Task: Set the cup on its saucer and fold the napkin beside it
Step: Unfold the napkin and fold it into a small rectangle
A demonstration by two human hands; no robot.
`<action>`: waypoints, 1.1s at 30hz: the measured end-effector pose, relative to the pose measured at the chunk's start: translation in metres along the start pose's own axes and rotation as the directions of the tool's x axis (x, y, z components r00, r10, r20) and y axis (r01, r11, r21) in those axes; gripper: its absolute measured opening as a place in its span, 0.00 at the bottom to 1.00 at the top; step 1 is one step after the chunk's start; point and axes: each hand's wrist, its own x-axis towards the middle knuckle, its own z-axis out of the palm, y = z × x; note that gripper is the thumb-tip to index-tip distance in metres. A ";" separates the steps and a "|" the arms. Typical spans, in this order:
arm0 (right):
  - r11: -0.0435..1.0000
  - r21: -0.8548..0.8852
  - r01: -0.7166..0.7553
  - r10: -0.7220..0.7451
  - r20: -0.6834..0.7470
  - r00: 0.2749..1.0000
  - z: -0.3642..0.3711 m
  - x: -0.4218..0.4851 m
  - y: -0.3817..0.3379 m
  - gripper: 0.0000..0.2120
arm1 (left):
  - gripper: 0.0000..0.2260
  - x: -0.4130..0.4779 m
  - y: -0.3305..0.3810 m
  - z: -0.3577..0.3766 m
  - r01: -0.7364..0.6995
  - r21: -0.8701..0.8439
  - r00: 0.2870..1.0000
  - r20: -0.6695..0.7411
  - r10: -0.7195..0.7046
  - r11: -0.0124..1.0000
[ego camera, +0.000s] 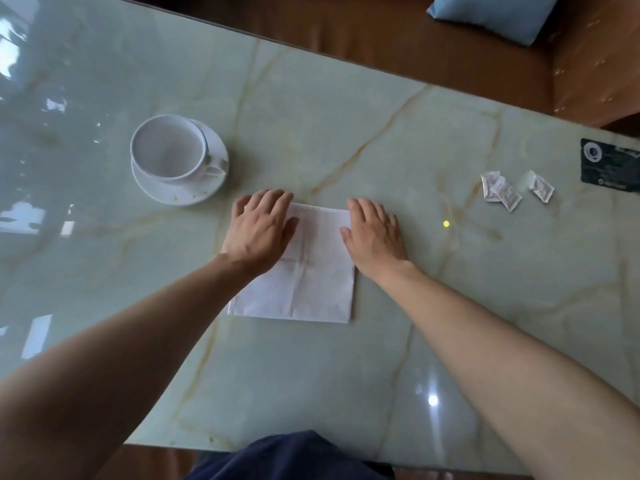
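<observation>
A white cup (168,149) stands upright on its white saucer (183,195) at the left of the green marble table; the handle points right. A white paper napkin (311,271) lies flat in the middle, creased down its centre. My left hand (260,230) rests palm down on the napkin's far left corner, fingers spread. My right hand (374,233) lies palm down on the far right corner, partly on the table. Neither hand grips anything.
Three small white sachets (502,192) lie to the right, and a black card (607,166) sits near the right edge. A brown seat with a blue cushion (491,15) runs behind the table's far edge. The table's near edge (242,448) is close to my body.
</observation>
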 end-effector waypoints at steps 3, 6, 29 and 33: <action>0.999 0.039 0.034 -0.038 0.081 0.996 -0.017 0.028 0.003 0.15 | 0.17 0.029 -0.003 -0.014 0.009 -0.025 0.995 0.099 -0.006 1.000; 0.981 0.188 -0.055 0.000 0.280 0.960 -0.027 0.047 0.007 0.14 | 0.15 0.045 -0.006 -0.018 0.042 -0.038 0.981 0.189 -0.034 0.998; 0.864 0.502 -0.024 0.015 0.022 1.000 -0.055 -0.037 0.022 0.09 | 0.09 -0.017 -0.026 -0.063 -0.297 -0.200 0.951 0.024 0.308 0.934; 0.833 0.553 0.021 0.004 -0.044 0.999 -0.047 -0.073 0.016 0.07 | 0.09 -0.052 -0.027 -0.061 -0.298 -0.257 0.953 -0.037 0.299 0.919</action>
